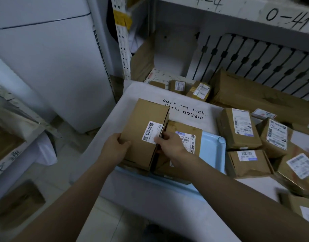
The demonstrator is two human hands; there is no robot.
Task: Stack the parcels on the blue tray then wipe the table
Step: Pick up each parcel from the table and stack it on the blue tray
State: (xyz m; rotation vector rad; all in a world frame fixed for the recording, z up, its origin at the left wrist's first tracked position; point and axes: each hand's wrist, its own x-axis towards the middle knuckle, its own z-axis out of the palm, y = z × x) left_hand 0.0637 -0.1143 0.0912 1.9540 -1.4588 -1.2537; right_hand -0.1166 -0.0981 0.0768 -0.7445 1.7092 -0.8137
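A light blue tray (pixel 211 151) lies on a white-covered table (pixel 150 194). On the tray's left side stands a tall brown parcel (pixel 143 124) with a white label. My left hand (pixel 115 149) grips its near left edge, and my right hand (pixel 169 145) holds its near right edge by the label. A lower brown parcel (pixel 185 131) with a barcode label lies on the tray just right of it, partly under my right wrist. Several more labelled parcels (pixel 237 130) sit on the table right of the tray.
Small parcels (pixel 201 90) and a large flattened brown package (pixel 255 95) lie at the table's back. A white cabinet (pixel 54 67) stands to the left, a metal shelf (pixel 237 13) overhead. A box (pixel 19 203) sits on the floor at lower left.
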